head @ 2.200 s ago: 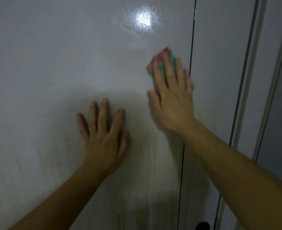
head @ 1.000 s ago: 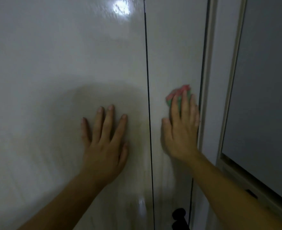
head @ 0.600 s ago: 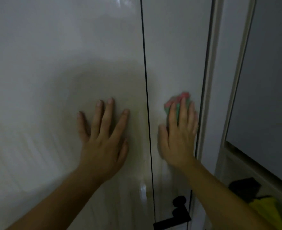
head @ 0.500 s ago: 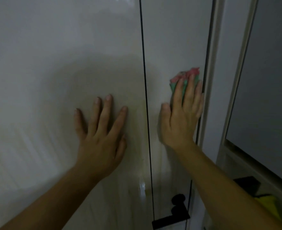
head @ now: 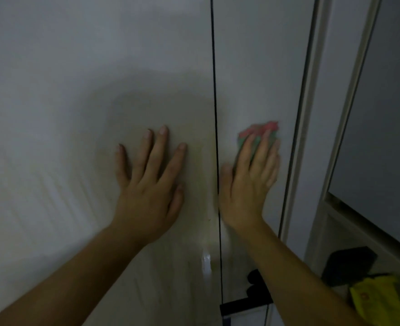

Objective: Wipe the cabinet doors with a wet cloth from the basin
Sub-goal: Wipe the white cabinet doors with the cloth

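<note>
Two glossy white cabinet doors fill the view: a wide left door (head: 76, 90) and a narrow right door (head: 260, 67), split by a thin dark gap. My left hand (head: 149, 182) lies flat on the left door with fingers spread and straight. My right hand (head: 248, 182) presses a green and pink cloth (head: 257, 132) flat against the narrow right door; only the cloth's top edge shows above my straight fingertips. The basin is out of view.
A black handle (head: 255, 292) sits low on the narrow door. Right of it runs a pale frame strip (head: 312, 114), then a grey panel (head: 382, 114). Below that panel lie a black object (head: 349, 264) and a yellow item (head: 378, 302).
My right hand crossed from the wide door onto the narrow one, wiped up, and has now slid back down with the cloth. My left hand stayed flat on the wide door.
</note>
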